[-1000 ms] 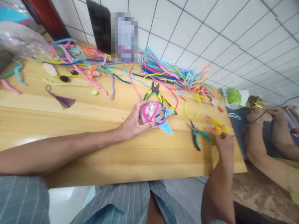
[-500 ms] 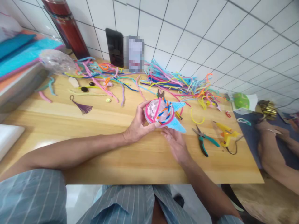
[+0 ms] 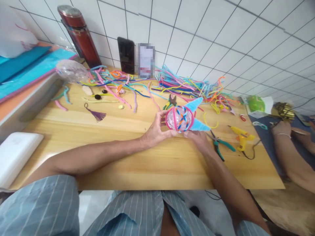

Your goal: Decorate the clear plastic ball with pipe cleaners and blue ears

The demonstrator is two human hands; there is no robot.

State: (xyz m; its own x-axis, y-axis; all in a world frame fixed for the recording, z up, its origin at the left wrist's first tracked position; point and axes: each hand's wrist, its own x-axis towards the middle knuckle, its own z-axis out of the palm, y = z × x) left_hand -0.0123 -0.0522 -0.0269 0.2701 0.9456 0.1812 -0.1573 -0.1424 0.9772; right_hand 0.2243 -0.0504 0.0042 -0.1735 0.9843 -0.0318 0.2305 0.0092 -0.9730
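My left hand [image 3: 157,129] grips a clear plastic ball [image 3: 176,123] from its left side, thumb below and fingers behind. Pink pipe cleaner rings the ball, twisted orange and blue strands cross its front, and two light-blue fuzzy points [image 3: 199,125] stick out to the right. At the lower right edge, my right hand [image 3: 198,139] closes on the same ball, its fingers mostly hidden beneath. Just behind the ball lie pliers with yellow-green handles [image 3: 169,102]. Teal-handled pliers [image 3: 220,144] rest near my right wrist.
Heaped pipe cleaners [image 3: 177,83] line the wall. Two phones [image 3: 126,55] and a red thermos [image 3: 83,39] stand there. A purple tassel [image 3: 97,114] lies left; a yellow glue gun [image 3: 242,136] with its cord lies right. Another person's hand [image 3: 282,131] works beyond the table's right edge.
The ball has moved right in view and turned, so its crossed strands face me and its blue points spread wider. My right hand has come up against its lower edge.
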